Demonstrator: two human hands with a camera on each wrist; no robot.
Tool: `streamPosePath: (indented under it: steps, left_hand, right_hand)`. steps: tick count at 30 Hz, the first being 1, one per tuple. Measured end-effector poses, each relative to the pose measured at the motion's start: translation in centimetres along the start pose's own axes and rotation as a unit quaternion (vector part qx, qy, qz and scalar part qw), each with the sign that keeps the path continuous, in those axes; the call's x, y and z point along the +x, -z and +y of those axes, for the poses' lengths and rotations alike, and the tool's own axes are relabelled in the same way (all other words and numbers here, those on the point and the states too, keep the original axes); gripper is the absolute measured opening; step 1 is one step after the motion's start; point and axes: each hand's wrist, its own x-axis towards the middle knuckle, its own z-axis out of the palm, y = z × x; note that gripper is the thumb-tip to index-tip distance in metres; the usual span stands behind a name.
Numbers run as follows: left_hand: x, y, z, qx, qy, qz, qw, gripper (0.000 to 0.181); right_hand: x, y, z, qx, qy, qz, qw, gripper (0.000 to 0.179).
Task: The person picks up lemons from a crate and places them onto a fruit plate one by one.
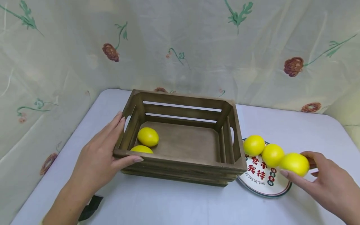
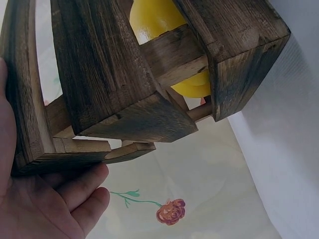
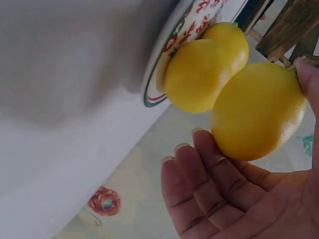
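A brown slatted wooden crate (image 1: 180, 161) stands on the table, with two lemons (image 1: 148, 137) at its left end. My left hand (image 1: 102, 150) grips the crate's near left corner, thumb along the front rim and fingers at the left side. To the right of the crate, my right hand (image 1: 327, 178) pinches a lemon (image 1: 294, 164) between thumb and fingers, above the right side of a plate (image 1: 260, 187). Two more lemons (image 3: 199, 75) sit on that plate. In the right wrist view the held lemon (image 3: 259, 112) appears clear of the plate.
The white table (image 1: 168, 200) has a floral curtain (image 1: 197, 47) behind it and at its sides. A black object (image 1: 91, 207) lies near the left forearm. The plate, printed with red characters, stands close against the crate's right end.
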Motion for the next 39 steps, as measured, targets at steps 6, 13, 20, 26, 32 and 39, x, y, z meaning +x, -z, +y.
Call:
streamPosePath:
  steps: [6,13,20,26,32,39]
  left_hand:
    - [-0.1,0.0,0.0,-0.001,-0.003,0.005,1.0,0.11]
    - [0.0,0.0,0.0,0.0,-0.002,0.003,1.0,0.111]
    - [0.1,0.0,0.0,0.0,-0.004,0.004,1.0,0.111]
    - [0.1,0.0,0.2,0.0,-0.001,0.002,1.0,0.112]
    - [0.1,0.0,0.2,0.0,-0.002,0.002,1.0,0.112]
    - [0.1,0.0,0.1,0.0,-0.002,0.004,1.0,0.112]
  right_hand:
    - [-0.1,-1.0,1.1,-0.004,-0.001,-0.017,0.9998,0.09]
    - [-0.3,-2.4,2.1,0.011,0.002,-0.012,0.9999,0.09]
    - [-0.1,-3.0,2.3,0.021,0.004,-0.012,0.9997,0.091]
    - [0.1,-3.5,2.3,0.026,0.006,-0.01,0.9996,0.095]
    - [0.1,-3.9,2.2,0.025,0.004,-0.014,0.9996,0.102]
    - [0.0,-3.9,1.8,0.019,0.01,-0.012,0.9997,0.102]
